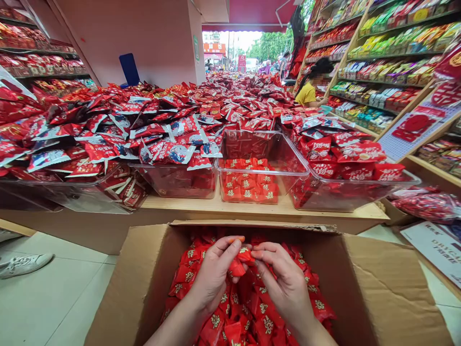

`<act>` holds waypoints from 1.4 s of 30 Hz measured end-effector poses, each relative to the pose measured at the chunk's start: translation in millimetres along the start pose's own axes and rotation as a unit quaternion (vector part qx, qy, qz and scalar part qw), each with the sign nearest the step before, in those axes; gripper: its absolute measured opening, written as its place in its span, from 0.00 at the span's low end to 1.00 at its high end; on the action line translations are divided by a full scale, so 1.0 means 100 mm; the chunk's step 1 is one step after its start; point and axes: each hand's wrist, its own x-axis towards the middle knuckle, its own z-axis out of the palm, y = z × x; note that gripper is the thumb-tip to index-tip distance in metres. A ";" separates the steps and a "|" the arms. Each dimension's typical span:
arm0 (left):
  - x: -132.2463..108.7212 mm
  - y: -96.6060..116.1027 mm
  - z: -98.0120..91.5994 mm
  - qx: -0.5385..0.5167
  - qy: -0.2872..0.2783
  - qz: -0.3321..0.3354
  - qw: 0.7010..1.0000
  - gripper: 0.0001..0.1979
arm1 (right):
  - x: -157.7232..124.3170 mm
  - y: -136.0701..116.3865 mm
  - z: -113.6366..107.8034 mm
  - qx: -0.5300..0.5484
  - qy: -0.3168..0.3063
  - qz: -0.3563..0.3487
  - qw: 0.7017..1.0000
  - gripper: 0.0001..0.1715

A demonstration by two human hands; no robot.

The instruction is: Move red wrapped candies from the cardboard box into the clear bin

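Over an open cardboard box [153, 269], my left hand [212, 269] is closed on small red wrapped packets with gold characters, at least two by the look of it. One red packet [245, 254] shows between my hands, and my right hand [283, 274] pinches its right end with thumb and fingers. Many loose red packets [266, 324] of the same kind fill the box below. Beyond the box, a see-through plastic bin [291, 156] holds rows of similar packets [248, 185] lined up on its floor.
Bins heaped with red and white snack bags [169, 144] stand left and right on a wooden ledge [176, 204]. Stocked shelves [392, 62] line the right wall. A person in a yellow top [307, 94] is behind the display. A shoe [27, 265] shows on the tiled floor at left.
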 end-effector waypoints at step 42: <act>-0.07 0.01 -0.03 0.160 -0.104 0.100 0.976 0.06 | 0.05 -0.13 0.00 0.115 -0.018 0.182 0.976 0.11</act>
